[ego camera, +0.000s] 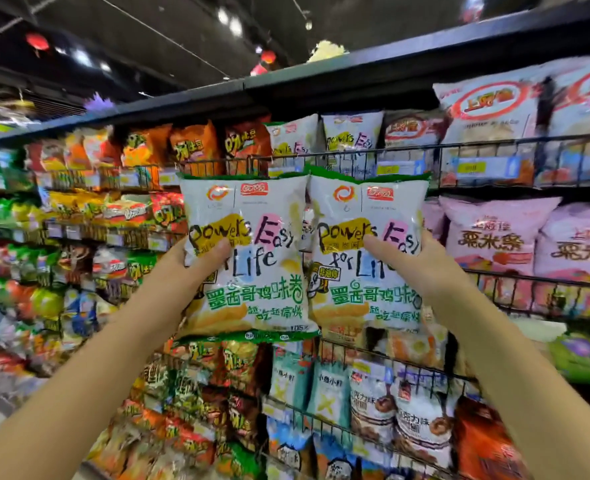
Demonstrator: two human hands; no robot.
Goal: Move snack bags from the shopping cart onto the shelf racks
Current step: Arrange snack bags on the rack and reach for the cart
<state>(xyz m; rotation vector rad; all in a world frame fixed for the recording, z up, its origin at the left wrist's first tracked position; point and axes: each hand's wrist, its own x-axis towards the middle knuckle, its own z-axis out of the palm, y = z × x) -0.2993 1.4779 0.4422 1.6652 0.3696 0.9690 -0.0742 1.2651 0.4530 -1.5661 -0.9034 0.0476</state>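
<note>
Two bare forearms reach up, the left hand [201, 261] holding one white snack bag [248, 258] and the right hand [407, 259] another [366, 254], both just below the wire rack [321, 161] of matching bags, so lifting them over its rail likely comes next.

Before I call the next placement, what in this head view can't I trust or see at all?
- Shopping cart: not in the head view.
- Left hand and right hand fingers: hidden behind the left bag and right bag.
- Matching bags on the top rack: free room behind hidden.
- Price tags: blurred.
</note>
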